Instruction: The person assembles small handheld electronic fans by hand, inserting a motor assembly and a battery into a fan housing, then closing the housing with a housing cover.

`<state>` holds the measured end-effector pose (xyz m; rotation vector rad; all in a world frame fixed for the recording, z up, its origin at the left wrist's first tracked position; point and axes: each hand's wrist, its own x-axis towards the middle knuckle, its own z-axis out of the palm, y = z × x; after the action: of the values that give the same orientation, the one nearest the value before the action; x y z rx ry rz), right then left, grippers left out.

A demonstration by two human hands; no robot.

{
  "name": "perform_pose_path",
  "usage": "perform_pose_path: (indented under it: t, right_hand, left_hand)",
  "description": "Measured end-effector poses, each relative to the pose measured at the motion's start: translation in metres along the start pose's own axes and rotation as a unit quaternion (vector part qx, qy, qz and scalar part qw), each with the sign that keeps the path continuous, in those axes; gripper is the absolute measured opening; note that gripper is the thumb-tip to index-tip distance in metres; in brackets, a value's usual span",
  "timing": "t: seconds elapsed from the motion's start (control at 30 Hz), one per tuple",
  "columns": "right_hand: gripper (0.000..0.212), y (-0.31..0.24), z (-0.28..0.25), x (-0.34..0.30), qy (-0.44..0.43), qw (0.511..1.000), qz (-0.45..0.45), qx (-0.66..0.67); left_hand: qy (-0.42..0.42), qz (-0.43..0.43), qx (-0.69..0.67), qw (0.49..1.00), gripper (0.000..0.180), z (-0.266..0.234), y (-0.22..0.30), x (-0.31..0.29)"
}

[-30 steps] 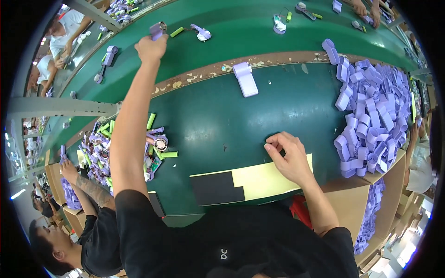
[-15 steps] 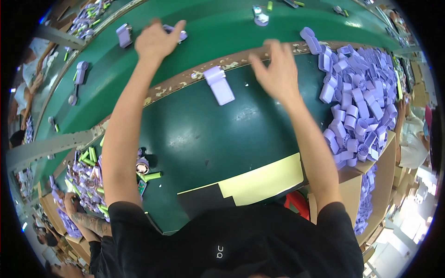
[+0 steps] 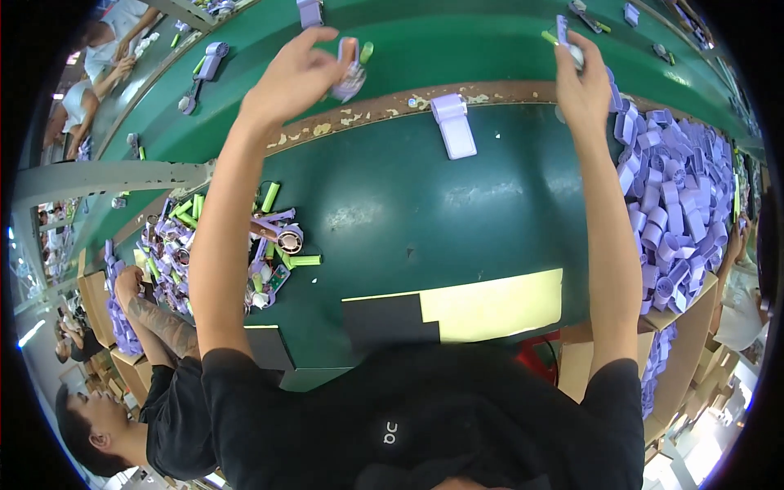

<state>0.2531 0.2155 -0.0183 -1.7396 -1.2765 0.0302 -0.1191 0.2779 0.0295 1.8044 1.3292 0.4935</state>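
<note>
Both my arms reach far out over the green table (image 3: 392,204) toward the conveyor belt (image 3: 457,41). My left hand (image 3: 294,73) grips a small lilac and pink part (image 3: 349,72) just above the worn wooden strip. My right hand (image 3: 581,82) holds a lilac part with a green cylinder (image 3: 562,37) at the belt's near edge. A lilac hinged casing (image 3: 454,124) lies on the table between my hands.
A heap of lilac shells (image 3: 670,204) fills the right side. A pile of green cylinders and lilac parts (image 3: 245,245) lies at the left, where another person's tattooed arm (image 3: 151,310) rests. Yellow and black sheets (image 3: 457,310) lie near me. More lilac parts ride the belt.
My right hand left the table near the yellow sheet and reached out to the belt, where it now holds a part. My left hand drew back slightly with its part.
</note>
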Motion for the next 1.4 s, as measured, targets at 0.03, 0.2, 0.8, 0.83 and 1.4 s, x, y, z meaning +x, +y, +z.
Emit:
perform_pose_path:
  t: [0.03, 0.2, 0.8, 0.83, 1.4]
  right_hand:
    - [0.040, -0.009, -0.025, -0.018, -0.048, 0.997, 0.020, 0.052]
    - [0.031, -0.029, -0.096, -0.124, -0.270, 0.903, 0.141, 0.304]
    - [0.020, -0.030, -0.168, -0.249, -0.332, 0.911, 0.138, 0.203]
    - [0.021, -0.033, -0.169, -0.251, -0.318, 0.919, 0.128, 0.195]
    - [0.032, -0.020, -0.186, -0.263, -0.247, 0.964, 0.001, -0.097]
  left_hand:
    - [-0.040, 0.009, 0.016, 0.999, 0.060, -0.008, -0.003, -0.021]
    - [0.041, 0.115, 0.269, 0.955, 0.045, 0.006, -0.029, -0.112]
    - [-0.007, 0.312, 0.292, 0.904, 0.034, 0.155, 0.142, -0.031]
    - [-0.017, 0.279, 0.301, 0.912, 0.041, 0.180, 0.159, -0.002]
    - [0.025, 0.110, 0.167, 0.979, 0.041, 0.342, 0.182, 0.125]
